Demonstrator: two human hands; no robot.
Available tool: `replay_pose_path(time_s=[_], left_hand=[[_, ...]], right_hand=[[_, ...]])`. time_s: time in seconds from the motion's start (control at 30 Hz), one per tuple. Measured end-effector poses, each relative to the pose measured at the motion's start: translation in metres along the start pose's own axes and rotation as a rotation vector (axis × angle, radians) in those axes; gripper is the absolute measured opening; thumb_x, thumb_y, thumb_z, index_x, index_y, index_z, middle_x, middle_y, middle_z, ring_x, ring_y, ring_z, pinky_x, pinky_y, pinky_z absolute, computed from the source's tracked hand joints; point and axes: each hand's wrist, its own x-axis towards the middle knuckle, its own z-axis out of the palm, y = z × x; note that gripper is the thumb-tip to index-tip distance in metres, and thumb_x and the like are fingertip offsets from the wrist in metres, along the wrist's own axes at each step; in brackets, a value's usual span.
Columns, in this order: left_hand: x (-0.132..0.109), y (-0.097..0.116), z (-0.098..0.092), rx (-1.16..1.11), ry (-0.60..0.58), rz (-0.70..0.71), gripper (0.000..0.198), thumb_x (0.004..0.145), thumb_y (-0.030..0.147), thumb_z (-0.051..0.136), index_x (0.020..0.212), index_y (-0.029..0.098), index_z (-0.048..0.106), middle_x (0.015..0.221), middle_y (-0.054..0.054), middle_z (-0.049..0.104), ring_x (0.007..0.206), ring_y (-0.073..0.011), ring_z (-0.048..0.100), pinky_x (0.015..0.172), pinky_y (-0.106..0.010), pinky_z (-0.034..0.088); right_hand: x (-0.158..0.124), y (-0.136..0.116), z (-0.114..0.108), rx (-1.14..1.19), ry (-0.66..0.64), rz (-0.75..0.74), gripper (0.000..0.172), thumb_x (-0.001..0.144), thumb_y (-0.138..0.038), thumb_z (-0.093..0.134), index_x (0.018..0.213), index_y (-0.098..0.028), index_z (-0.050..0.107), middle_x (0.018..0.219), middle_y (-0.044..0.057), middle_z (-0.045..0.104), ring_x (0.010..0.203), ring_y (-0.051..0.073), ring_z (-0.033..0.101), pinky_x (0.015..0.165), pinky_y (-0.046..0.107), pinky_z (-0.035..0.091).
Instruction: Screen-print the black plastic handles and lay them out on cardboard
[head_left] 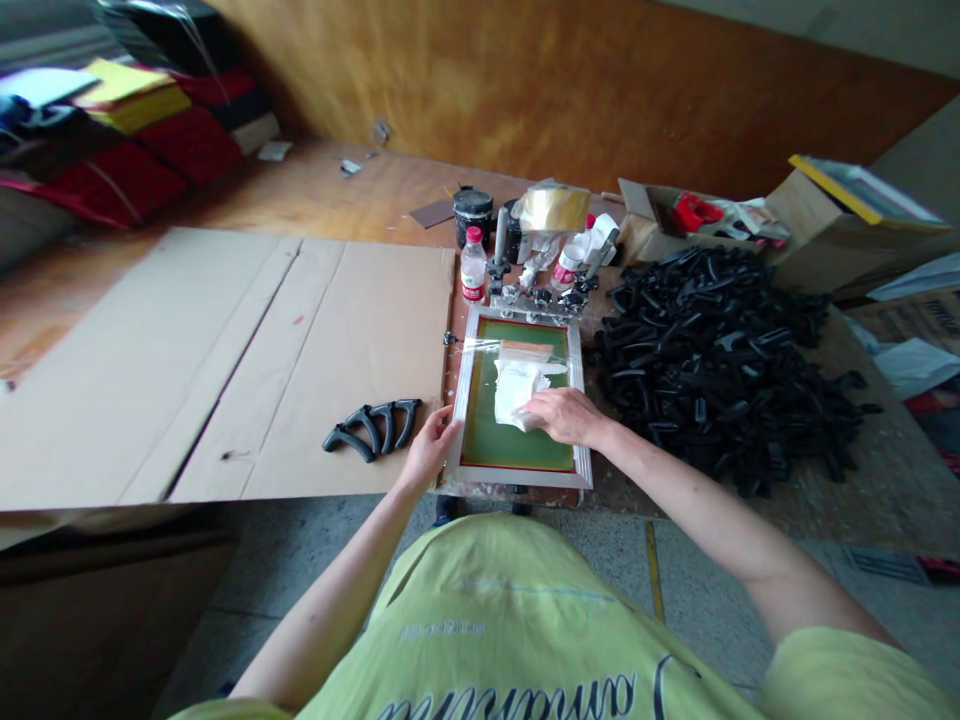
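Observation:
A silk-screen frame [460, 400] with silver metal sides and a green mesh lies on the bench before me. My left hand [429, 450] holds its left side near the front corner, thumb and fingers closed at the edge. In my right hand [568, 415] is a crumpled white cloth [516, 388], pressed against the mesh. Just beyond the cloth, a squeegee [526, 351] with a wooden handle rests across the screen. Metal clamps [541, 298] stand at the frame's far end. Several curved black plastic parts [373, 428] lie in a row left of my left hand.
Flat cardboard [360, 330] covers the bench on the left. A large heap of black plastic parts [720, 360] lies right of the frame. Behind stand a red-capped bottle [473, 266], a black tub [472, 215], a tape roll [555, 210] and an open carton [645, 235].

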Motion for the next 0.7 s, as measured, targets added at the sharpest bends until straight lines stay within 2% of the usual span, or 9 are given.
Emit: replay_pose_path(time_s=[0.07, 0.17, 0.23, 0.33, 0.4, 0.5, 0.57, 0.63, 0.7], left_hand=[[-0.001, 0.002, 0.000, -0.011, -0.003, -0.005, 0.063, 0.077, 0.054, 0.066, 0.129, 0.018, 0.061, 0.076, -0.002, 0.067, 0.061, -0.0135, 0.057, 0.052, -0.022, 0.040], [-0.002, 0.004, -0.001, -0.060, -0.030, -0.011, 0.067, 0.077, 0.056, 0.066, 0.131, 0.017, 0.058, 0.077, -0.002, 0.067, 0.058, -0.0127, 0.056, 0.050, -0.021, 0.040], [-0.004, 0.006, -0.001, -0.100, -0.057, -0.018, 0.069, 0.078, 0.057, 0.065, 0.133, 0.018, 0.056, 0.079, -0.002, 0.067, 0.059, -0.0130, 0.057, 0.050, -0.021, 0.040], [-0.006, 0.011, -0.001, -0.146, -0.071, -0.031, 0.070, 0.078, 0.057, 0.066, 0.134, 0.017, 0.054, 0.079, -0.003, 0.068, 0.060, -0.0137, 0.059, 0.050, -0.021, 0.042], [-0.009, 0.018, -0.002, -0.169, -0.069, -0.035, 0.071, 0.077, 0.055, 0.068, 0.135, 0.016, 0.054, 0.078, -0.003, 0.068, 0.059, -0.0132, 0.058, 0.051, -0.021, 0.042], [-0.017, 0.038, -0.007, -0.181, -0.059, -0.033, 0.076, 0.074, 0.052, 0.072, 0.138, 0.017, 0.052, 0.072, -0.001, 0.067, 0.054, -0.0117, 0.055, 0.049, -0.020, 0.039], [-0.022, 0.056, -0.011, -0.211, -0.067, -0.021, 0.078, 0.073, 0.052, 0.074, 0.141, 0.020, 0.051, 0.070, 0.001, 0.066, 0.054, -0.0115, 0.054, 0.049, -0.020, 0.038], [-0.026, 0.078, -0.014, -0.272, -0.082, 0.011, 0.070, 0.074, 0.053, 0.073, 0.134, 0.020, 0.057, 0.070, 0.001, 0.064, 0.054, -0.0110, 0.054, 0.050, -0.020, 0.037], [-0.026, 0.101, -0.015, -0.331, -0.072, 0.078, 0.055, 0.077, 0.056, 0.070, 0.117, 0.018, 0.067, 0.070, 0.001, 0.063, 0.053, -0.0094, 0.052, 0.049, -0.020, 0.036]], right_hand=[[0.005, 0.001, -0.002, 0.021, 0.051, 0.060, 0.009, 0.085, -0.019, 0.064, 0.090, -0.022, 0.071, 0.090, 0.004, 0.072, 0.088, 0.020, 0.064, 0.073, 0.028, 0.044], [0.007, -0.004, 0.006, 0.026, 0.155, 0.151, 0.019, 0.085, -0.012, 0.060, 0.097, -0.021, 0.071, 0.098, 0.006, 0.073, 0.093, 0.021, 0.064, 0.077, 0.029, 0.045], [0.003, -0.008, 0.015, 0.051, 0.154, 0.134, 0.025, 0.085, -0.009, 0.057, 0.102, -0.020, 0.071, 0.105, 0.007, 0.072, 0.095, 0.020, 0.065, 0.080, 0.029, 0.046], [0.001, -0.009, 0.016, 0.102, 0.134, 0.146, 0.019, 0.087, -0.020, 0.062, 0.103, -0.024, 0.072, 0.103, 0.003, 0.073, 0.092, 0.020, 0.066, 0.079, 0.029, 0.048], [0.011, -0.005, 0.005, 0.136, 0.198, 0.216, 0.023, 0.087, -0.029, 0.066, 0.110, -0.029, 0.070, 0.105, 0.001, 0.073, 0.093, 0.021, 0.067, 0.079, 0.030, 0.049], [0.036, 0.008, -0.023, 0.143, 0.321, 0.332, 0.052, 0.083, -0.032, 0.073, 0.133, -0.034, 0.059, 0.112, 0.001, 0.072, 0.096, 0.023, 0.066, 0.083, 0.033, 0.050], [0.045, 0.024, -0.043, 0.131, 0.393, 0.412, 0.065, 0.081, -0.035, 0.075, 0.142, -0.033, 0.052, 0.108, 0.003, 0.072, 0.091, 0.023, 0.066, 0.083, 0.034, 0.049], [0.039, 0.048, -0.058, 0.159, 0.500, 0.492, 0.064, 0.083, -0.041, 0.072, 0.143, -0.028, 0.051, 0.100, 0.004, 0.072, 0.084, 0.022, 0.065, 0.083, 0.035, 0.049], [0.020, 0.079, -0.062, 0.222, 0.642, 0.589, 0.053, 0.089, -0.044, 0.064, 0.137, -0.023, 0.056, 0.091, 0.004, 0.072, 0.078, 0.020, 0.063, 0.081, 0.034, 0.048]])
